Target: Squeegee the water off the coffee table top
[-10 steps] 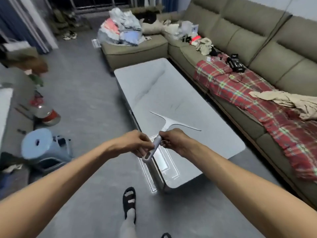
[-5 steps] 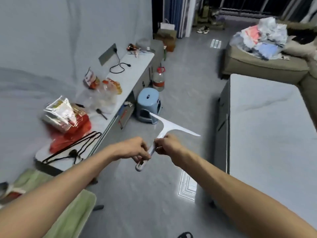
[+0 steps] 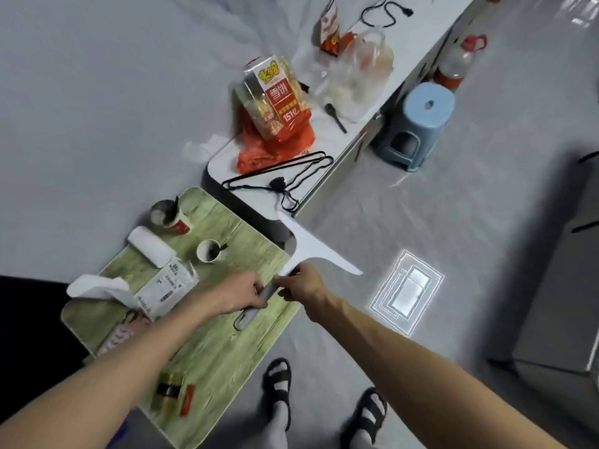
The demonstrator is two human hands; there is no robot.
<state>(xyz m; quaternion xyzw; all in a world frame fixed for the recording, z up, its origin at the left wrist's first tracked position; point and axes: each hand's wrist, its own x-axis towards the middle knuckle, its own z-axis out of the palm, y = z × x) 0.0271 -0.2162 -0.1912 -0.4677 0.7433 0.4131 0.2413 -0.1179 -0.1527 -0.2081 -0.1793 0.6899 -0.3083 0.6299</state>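
Squeegee held in both hands above green tray table.

Left hand closed around handle; right hand pinching neck below blade, fingers curled tight.

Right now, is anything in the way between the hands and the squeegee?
No. Both hands already hold the squeegee: the left hand wraps its grey handle and the right hand pinches the neck just below the blade. It hangs in the air over the green table.
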